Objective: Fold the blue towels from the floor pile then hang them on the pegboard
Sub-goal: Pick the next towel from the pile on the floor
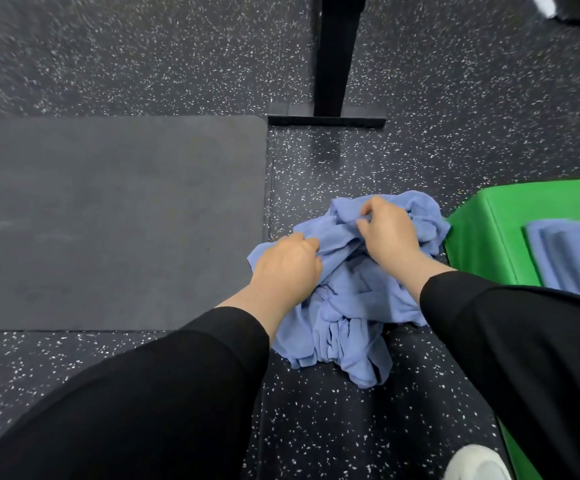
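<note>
A crumpled pile of blue towels [344, 306] lies on the speckled dark floor in the middle of the view. My left hand [286, 268] grips cloth at the pile's left edge, fingers curled into the fabric. My right hand [385, 230] pinches a fold near the top of the pile. Both arms wear black sleeves. A folded blue towel [572, 254] lies flat on a green box [482, 237] at the right. The pegboard is out of view.
A plain dark mat [108, 220] covers the floor to the left. A black post on a flat base plate [330, 81] stands just beyond the pile. A white shoe [475, 462] shows at the bottom right.
</note>
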Tool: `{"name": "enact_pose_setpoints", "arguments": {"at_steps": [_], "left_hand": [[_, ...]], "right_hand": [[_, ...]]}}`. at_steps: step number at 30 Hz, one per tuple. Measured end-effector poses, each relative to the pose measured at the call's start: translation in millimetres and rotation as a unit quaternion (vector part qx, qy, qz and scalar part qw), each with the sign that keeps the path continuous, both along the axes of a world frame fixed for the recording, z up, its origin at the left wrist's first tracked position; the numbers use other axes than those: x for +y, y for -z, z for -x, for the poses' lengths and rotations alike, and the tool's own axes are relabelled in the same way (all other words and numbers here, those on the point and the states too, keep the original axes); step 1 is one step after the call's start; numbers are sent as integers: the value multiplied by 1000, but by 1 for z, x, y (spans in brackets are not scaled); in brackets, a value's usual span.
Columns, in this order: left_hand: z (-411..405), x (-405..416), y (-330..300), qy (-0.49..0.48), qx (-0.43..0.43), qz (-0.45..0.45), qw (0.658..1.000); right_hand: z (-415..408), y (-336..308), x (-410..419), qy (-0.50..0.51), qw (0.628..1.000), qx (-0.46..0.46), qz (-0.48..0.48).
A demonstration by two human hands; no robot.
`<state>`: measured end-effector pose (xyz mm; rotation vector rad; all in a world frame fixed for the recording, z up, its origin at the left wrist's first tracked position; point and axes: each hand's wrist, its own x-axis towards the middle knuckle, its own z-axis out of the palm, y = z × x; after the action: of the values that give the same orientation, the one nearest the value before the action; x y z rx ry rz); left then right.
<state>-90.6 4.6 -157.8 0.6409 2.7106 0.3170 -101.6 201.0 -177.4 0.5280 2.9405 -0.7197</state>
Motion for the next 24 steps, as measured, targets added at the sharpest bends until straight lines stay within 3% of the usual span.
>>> {"name": "enact_pose_setpoints", "arguments": {"at_steps": [4, 7, 11, 15, 19, 24], "left_hand": [[5, -4, -41, -50, 7, -44, 998], [2, -4, -88, -94, 14, -95, 991], [-18, 4, -157, -111, 21, -175, 978], [-61, 15, -220, -64, -25, -258, 964], [-107, 18, -264, -76, -78, -366, 924], [-151, -1, -295, -75, -136, -382, 911]], "right_hand": [[2, -61, 8, 140, 977, 38, 157], [-6, -116, 13, 177, 947, 108, 244], [-36, -201, 13, 122, 939, 164, 276], [-89, -276, -4, 32, 937, 194, 287], [-150, -330, -22, -36, 926, 225, 301], [-195, -361, -25, -35, 922, 267, 277]]}}
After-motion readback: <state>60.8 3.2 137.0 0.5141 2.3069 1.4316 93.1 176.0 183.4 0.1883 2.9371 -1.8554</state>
